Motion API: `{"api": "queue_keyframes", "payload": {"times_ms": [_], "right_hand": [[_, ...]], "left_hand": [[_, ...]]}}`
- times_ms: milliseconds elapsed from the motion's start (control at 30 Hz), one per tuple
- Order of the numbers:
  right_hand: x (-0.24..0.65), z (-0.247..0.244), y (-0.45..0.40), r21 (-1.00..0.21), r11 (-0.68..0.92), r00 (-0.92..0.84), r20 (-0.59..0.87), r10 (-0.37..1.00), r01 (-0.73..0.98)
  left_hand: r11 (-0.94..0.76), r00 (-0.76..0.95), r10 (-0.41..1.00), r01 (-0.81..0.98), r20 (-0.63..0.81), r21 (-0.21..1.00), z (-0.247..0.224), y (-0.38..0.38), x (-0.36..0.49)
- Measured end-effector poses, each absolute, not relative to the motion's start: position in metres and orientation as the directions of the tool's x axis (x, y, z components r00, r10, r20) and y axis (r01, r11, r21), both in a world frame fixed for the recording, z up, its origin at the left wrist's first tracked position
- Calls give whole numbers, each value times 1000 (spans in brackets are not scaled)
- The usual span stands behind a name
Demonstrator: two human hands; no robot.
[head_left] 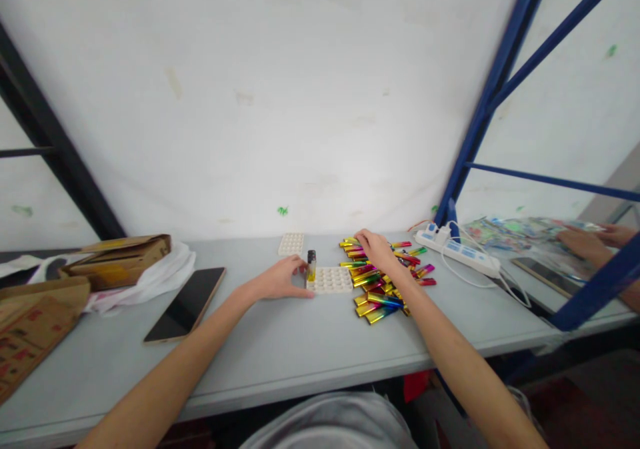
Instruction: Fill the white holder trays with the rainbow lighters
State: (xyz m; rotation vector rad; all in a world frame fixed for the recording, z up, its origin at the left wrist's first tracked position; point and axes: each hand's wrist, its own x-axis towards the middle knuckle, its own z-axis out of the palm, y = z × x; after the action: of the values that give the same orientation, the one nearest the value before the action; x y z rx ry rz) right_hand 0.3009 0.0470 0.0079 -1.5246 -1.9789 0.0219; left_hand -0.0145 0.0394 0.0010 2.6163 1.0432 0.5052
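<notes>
A pale tray [330, 280] with rows of round holes lies on the table. One lighter [311, 267] with a black top and yellow body stands upright at the tray's left end. My left hand [281, 279] spans that end, thumb along the near edge and fingers by the far corner, holding the tray. To the right lies a loose pile of shiny lighters [367, 279] in gold, red, green, blue and pink. Over the pile's far side, my right hand [376, 249] has its fingers closed at a lighter; the fingertips partly hide it.
A second holed tray [291, 243] lies near the wall. At left are a phone [186, 304], a white plastic bag [167, 272] and cardboard boxes [117, 259]. A power strip [457, 251] with cables lies at right. Past the blue frame [480, 116], another person's hands [585, 246] are near plastic packets.
</notes>
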Motion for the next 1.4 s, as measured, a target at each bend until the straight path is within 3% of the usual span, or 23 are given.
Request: {"api": "queue_keyframes", "payload": {"times_ms": [233,433,767,867,933,1100,1267,1400], "right_hand": [[277,-3,48,-736,429,-117,437,892,523],[259,6,32,-881,393,-124,373,920,263],[245,16,17,-805,477,-264,403,876,353],[242,12,16,-851,431,-292,348,891,300],[239,10,15,-865,402,-274,325,905,300],[236,4,20,-769,461,-215,408,887,443],[232,-5,25,-851,337,-163,296,941,403],[229,-1,20,-806,347,-227,268,936,480]], "left_hand": [[-703,678,701,604,222,376,-1,41,-15],[-706,680,697,598,225,380,-1,41,-15],[-696,680,706,610,200,379,2,39,-14],[-693,679,708,614,195,377,2,39,-14],[-693,679,708,616,194,374,2,39,-14],[-699,683,703,608,201,377,2,39,-14],[-698,681,703,606,205,381,3,37,-14],[-695,676,706,603,213,391,2,36,-14]]}}
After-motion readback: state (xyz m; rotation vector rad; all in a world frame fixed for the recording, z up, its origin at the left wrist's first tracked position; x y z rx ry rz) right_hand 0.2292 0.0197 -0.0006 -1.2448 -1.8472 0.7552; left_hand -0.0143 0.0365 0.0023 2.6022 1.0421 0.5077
